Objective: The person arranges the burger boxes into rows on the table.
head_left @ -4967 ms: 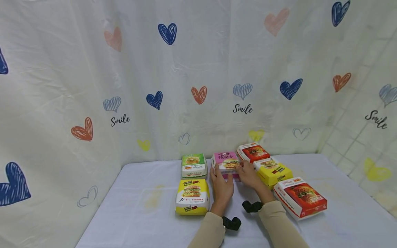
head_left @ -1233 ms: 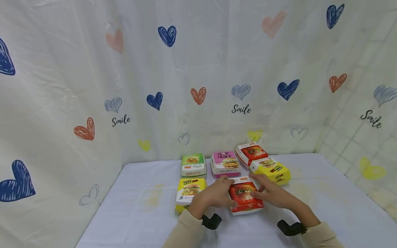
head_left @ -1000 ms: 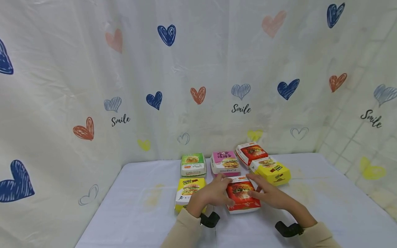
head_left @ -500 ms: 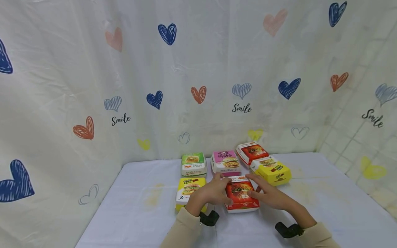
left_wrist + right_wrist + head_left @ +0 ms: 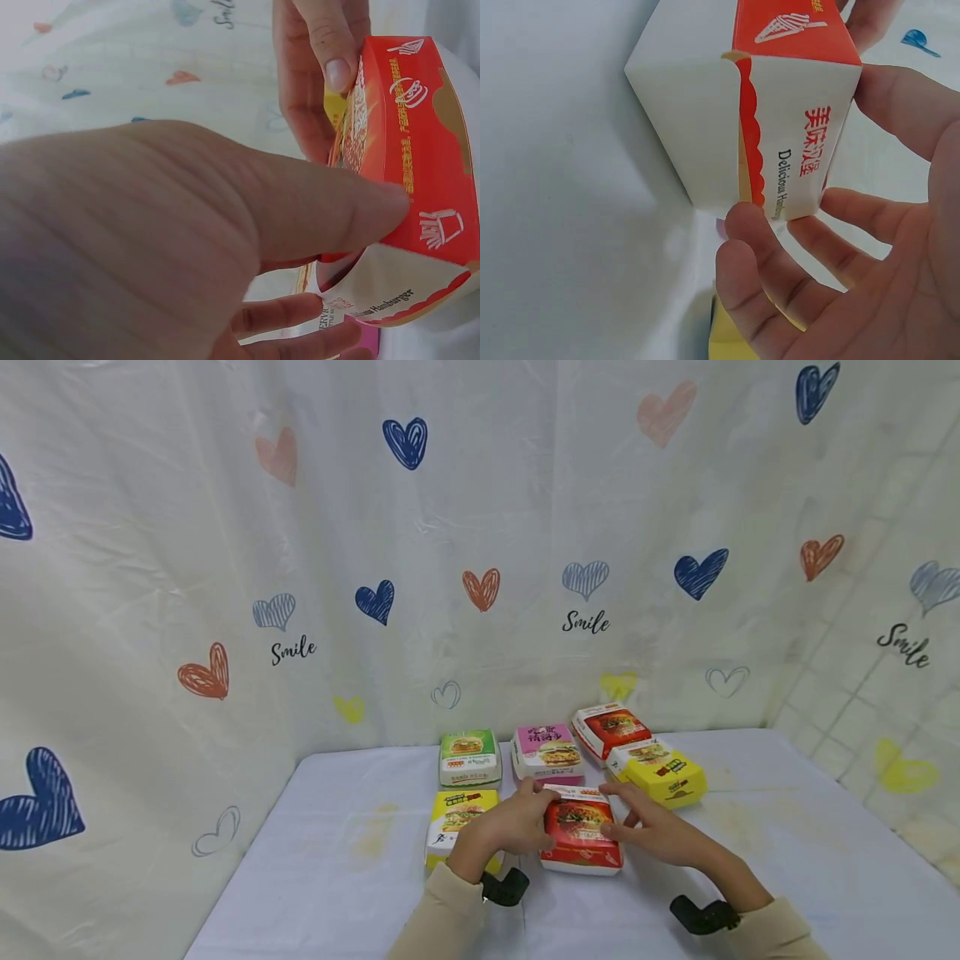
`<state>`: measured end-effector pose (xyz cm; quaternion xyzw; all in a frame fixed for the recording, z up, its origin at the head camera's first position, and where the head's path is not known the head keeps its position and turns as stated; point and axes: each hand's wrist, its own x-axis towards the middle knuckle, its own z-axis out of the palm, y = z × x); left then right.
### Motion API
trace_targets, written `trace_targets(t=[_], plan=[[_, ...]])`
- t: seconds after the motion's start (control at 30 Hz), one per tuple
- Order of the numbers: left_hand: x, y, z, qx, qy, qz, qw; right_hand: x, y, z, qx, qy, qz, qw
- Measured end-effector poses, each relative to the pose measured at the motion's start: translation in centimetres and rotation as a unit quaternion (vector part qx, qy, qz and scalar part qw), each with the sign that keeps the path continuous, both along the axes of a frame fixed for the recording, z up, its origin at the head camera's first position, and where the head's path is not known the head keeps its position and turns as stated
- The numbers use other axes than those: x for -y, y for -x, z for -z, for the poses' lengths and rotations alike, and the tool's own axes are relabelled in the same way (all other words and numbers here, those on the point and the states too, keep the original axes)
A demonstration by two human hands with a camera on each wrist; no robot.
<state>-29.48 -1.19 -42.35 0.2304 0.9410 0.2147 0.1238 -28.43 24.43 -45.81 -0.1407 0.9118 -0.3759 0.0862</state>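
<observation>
A red and white burger box [image 5: 579,827] lies on the white-covered table between my two hands. My left hand [image 5: 506,828] grips its left side; in the left wrist view the thumb presses the red front face [image 5: 420,142], with fingers spread along the far side. From the right, my right hand [image 5: 658,833] holds the same box. Its thumb touches the upper edge and the bent fingers reach round the far corner, beside the white side panel [image 5: 795,135] in the right wrist view. Just behind the box stands a pink and white burger box [image 5: 547,753].
A green box [image 5: 470,758] stands at the back left, with a yellow and white box [image 5: 450,814] before it, partly behind my left hand. At the back right, another red box [image 5: 611,728] adjoins a yellow box [image 5: 660,774]. A heart-printed curtain [image 5: 480,635] hangs behind the table.
Five seconds ago both hands were at the pink box and this red box lay at the right front. It now sits in front of the pink box, having slid slightly left during the last second.
</observation>
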Motion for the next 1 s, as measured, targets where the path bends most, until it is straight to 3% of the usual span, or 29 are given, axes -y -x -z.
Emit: trace_targets(t=[0.13, 0.53, 1.0], plan=[[0.0, -0.1, -0.2, -0.017, 0.004, 0.006, 0.9998, 0.0, -0.1, -0.2, 0.0, -0.001, -0.002, 1.0], [-0.1, -0.2, -0.2, -0.05, -0.002, -0.025, 0.9984, -0.3, -0.2, -0.3, -0.012, -0.009, -0.007, 0.9999], [-0.9, 0.4, 1.0, -0.107, 0.001, -0.056, 0.9927, -0.5, 0.1, 0.1, -0.007, -0.008, -0.009, 0.9999]])
